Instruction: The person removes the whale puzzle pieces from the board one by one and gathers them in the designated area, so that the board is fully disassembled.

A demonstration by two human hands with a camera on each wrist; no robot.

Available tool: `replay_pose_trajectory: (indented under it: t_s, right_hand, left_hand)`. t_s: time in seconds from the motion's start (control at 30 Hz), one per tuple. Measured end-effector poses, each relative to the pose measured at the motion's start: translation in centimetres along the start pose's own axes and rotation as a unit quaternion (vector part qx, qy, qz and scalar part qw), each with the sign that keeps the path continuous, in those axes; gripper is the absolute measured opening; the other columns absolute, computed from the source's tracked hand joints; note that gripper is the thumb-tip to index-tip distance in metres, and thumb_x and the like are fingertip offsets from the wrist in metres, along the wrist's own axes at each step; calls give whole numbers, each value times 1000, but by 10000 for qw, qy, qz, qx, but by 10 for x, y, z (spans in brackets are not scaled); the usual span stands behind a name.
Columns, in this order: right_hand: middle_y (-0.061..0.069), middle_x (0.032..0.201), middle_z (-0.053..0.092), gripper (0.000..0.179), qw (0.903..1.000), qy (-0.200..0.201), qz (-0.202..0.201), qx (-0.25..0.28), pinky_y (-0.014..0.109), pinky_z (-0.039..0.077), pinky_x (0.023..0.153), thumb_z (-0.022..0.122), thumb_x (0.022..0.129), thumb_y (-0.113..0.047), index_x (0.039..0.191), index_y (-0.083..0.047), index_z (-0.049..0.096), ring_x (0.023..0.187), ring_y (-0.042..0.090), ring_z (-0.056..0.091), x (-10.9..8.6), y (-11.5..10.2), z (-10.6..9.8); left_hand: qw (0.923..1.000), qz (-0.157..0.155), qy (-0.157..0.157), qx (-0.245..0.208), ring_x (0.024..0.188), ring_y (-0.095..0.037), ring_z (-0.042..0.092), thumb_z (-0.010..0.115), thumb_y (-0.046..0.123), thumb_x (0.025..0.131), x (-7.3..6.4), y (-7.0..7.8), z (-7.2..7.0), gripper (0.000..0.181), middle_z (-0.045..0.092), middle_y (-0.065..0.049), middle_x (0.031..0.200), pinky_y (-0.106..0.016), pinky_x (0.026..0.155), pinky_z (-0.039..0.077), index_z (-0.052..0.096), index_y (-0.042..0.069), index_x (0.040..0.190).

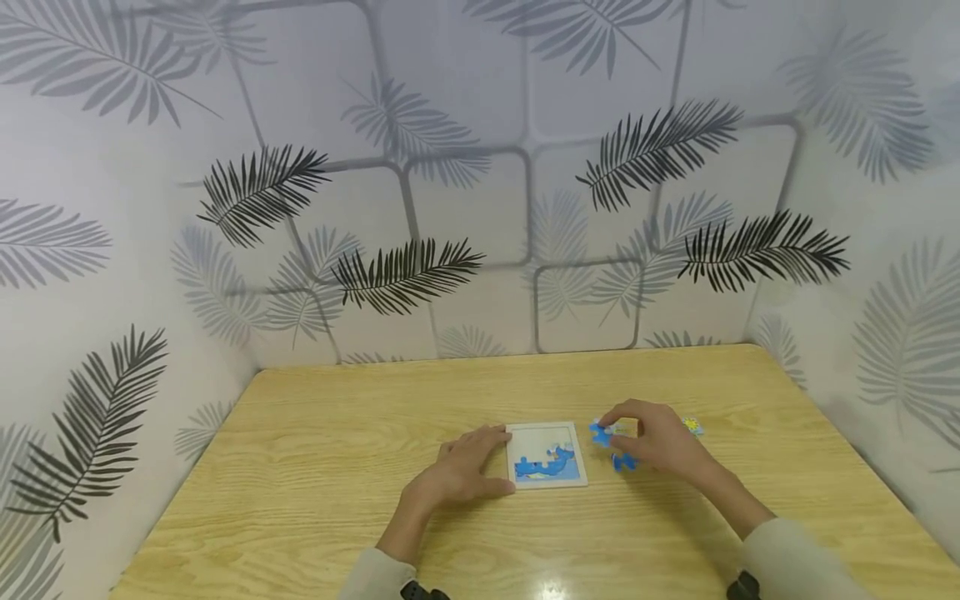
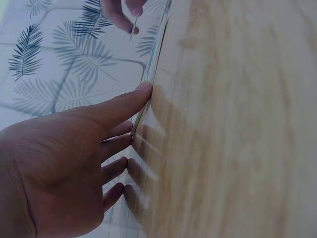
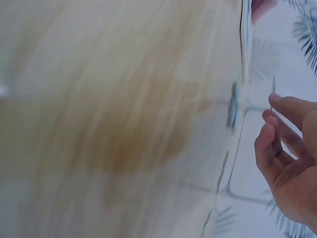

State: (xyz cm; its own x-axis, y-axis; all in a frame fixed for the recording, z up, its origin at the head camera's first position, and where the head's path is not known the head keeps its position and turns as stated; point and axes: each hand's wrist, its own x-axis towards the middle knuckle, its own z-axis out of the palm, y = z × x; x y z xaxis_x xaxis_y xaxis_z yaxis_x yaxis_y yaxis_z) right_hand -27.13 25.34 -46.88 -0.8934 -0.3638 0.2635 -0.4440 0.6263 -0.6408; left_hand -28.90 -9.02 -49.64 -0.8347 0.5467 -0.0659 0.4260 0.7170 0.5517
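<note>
A square jigsaw puzzle board (image 1: 536, 439) with a pale rim lies on the table, with joined blue pieces (image 1: 542, 470) along its lower and right parts. My left hand (image 1: 465, 468) rests at the board's left edge, thumb and fingertips touching it, as the left wrist view also shows. Right of the board, my right hand (image 1: 658, 435) pinches a blue puzzle piece (image 1: 600, 433) between thumb and fingers. In the right wrist view this puzzle piece (image 3: 273, 85) appears edge-on, held above the tabletop. Below that hand lies another blue puzzle piece (image 1: 623, 462).
A puzzle piece with a yellow sun (image 1: 692, 426) lies beyond the right hand. Another light piece (image 1: 624, 428) shows partly behind the right fingers. The wood-grain table (image 1: 337, 450) meets a leaf-patterned wall (image 1: 465, 208) at its back edge.
</note>
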Motion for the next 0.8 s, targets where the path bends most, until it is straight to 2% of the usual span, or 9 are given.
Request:
replay_pose_trajectory:
  t_s: [0.07,0.13,0.2,0.3,0.43,0.6,0.7,0.8]
  right_hand:
    - [10,84,71,24,9993,-126,265,234,24,40,38,77,93,-7,117,-8,75,38,3,37,-6,7,-8]
    - [4,64,59,23,9975,-267,495,429,23,38,38,76,94,-9,117,-9,74,38,4,35,-12,13,-16]
    - [2,55,49,23,9958,-381,655,519,22,36,39,75,95,-10,117,-9,73,38,4,34,-18,20,-24]
    - [3,75,64,23,9968,-371,611,345,22,36,41,77,93,-10,115,-10,74,41,4,35,-25,31,-34]
    - [7,95,69,22,9975,-349,607,112,23,36,43,80,90,-8,111,-12,75,44,3,36,-34,44,-43]
    - [7,99,68,21,9965,-545,610,193,22,39,43,80,90,-9,110,-10,74,46,2,41,-40,54,-47]
    - [6,84,64,20,9958,-610,601,326,21,39,42,79,90,-6,109,-8,72,45,2,42,-41,55,-46]
    - [6,85,64,19,9971,-559,433,291,20,39,41,78,89,-2,106,-7,71,45,0,42,-41,54,-44]
  left_hand:
    - [10000,2,3,1,157,-34,25,76,43,94,-1,1,-1,79,33,-3,169,-67,119,19,42,17,159]
    - [10000,26,-1,-4,157,-34,25,76,44,94,-3,3,-2,79,34,-4,169,-68,119,19,42,16,159]
    - [10000,29,-9,-7,157,-34,26,75,44,94,-5,6,-4,78,34,-4,169,-67,119,19,42,16,159]
    - [10000,36,-48,12,157,-35,25,75,43,95,-7,9,-7,78,34,-6,169,-68,119,19,42,15,159]
    - [10000,-14,-81,-4,157,-36,25,75,42,95,-8,12,-10,77,34,-6,169,-67,119,19,42,13,159]
    - [9999,-44,-118,35,157,-34,24,75,43,95,-6,8,-8,78,32,-5,169,-67,119,19,41,15,160]
    - [9999,-52,-111,44,158,-33,23,74,44,95,-3,4,-4,79,31,-3,170,-66,120,18,40,16,160]
    - [10000,-24,-45,10,157,-33,24,75,43,95,-2,3,-1,78,32,-4,169,-66,119,19,41,15,160]
